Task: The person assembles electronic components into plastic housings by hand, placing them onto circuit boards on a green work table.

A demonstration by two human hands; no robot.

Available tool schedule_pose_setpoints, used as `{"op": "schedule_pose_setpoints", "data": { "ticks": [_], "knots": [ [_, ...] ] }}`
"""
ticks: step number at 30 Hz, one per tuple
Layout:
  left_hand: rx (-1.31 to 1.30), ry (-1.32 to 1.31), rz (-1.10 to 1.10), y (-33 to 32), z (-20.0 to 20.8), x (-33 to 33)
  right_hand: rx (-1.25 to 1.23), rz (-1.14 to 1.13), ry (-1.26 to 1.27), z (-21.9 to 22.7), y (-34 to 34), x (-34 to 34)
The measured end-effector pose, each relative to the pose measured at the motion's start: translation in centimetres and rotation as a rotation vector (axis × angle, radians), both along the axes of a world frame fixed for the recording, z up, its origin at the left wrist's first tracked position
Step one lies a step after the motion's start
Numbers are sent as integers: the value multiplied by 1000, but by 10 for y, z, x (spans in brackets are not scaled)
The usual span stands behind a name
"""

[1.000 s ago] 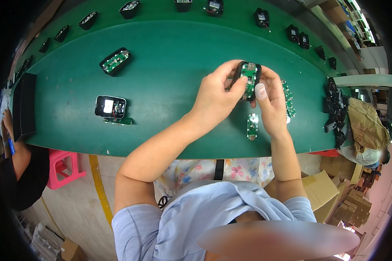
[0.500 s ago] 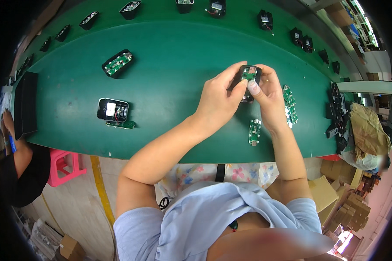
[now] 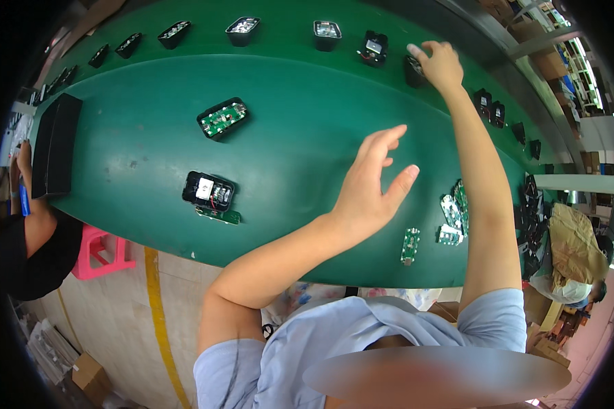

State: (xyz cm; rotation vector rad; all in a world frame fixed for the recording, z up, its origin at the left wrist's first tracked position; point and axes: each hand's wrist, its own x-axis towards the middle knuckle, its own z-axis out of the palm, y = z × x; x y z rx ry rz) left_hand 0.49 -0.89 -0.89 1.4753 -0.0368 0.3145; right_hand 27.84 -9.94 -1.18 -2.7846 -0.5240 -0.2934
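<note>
My right hand (image 3: 441, 63) reaches to the far green strip, thumb and fingertips apart, beside and partly over a dark plastic housing (image 3: 415, 72). Whether it touches that housing I cannot tell. My left hand (image 3: 376, 178) hovers over the middle of the green table, open, with nothing in it. A green circuit board (image 3: 410, 246) lies near the front edge, and a pile of boards (image 3: 451, 213) lies beside my right forearm. To the left is a black housing with a board (image 3: 223, 120) in it. Nearer sits an open black housing (image 3: 210, 191), touching another board (image 3: 220, 216).
A row of black housings (image 3: 327, 35) lines the far strip. A long black box (image 3: 56, 146) stands at the left end, near another person's arm (image 3: 34, 178). Dark parts (image 3: 531, 215) and brown paper (image 3: 574, 235) are heaped at the right. A pink stool (image 3: 102, 252) stands below.
Both hands were around a housing with a board; now they are apart and my left hand is empty. My right hand has moved away to the far strip. The view has shifted.
</note>
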Motion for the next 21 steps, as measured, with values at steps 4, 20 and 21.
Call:
{"op": "schedule_pose_setpoints", "data": {
  "ticks": [4, 20, 21],
  "knots": [
    [13, 1, 24, 5, 1, -1, -254, 158, -180, 2, 39, -16],
    [110, 136, 46, 9, -15, 13, -120, 767, -152, 58, -38, -178],
    [109, 142, 21, 7, -11, 11, -14, 689, -159, 54, -47, -185]
  ]
}}
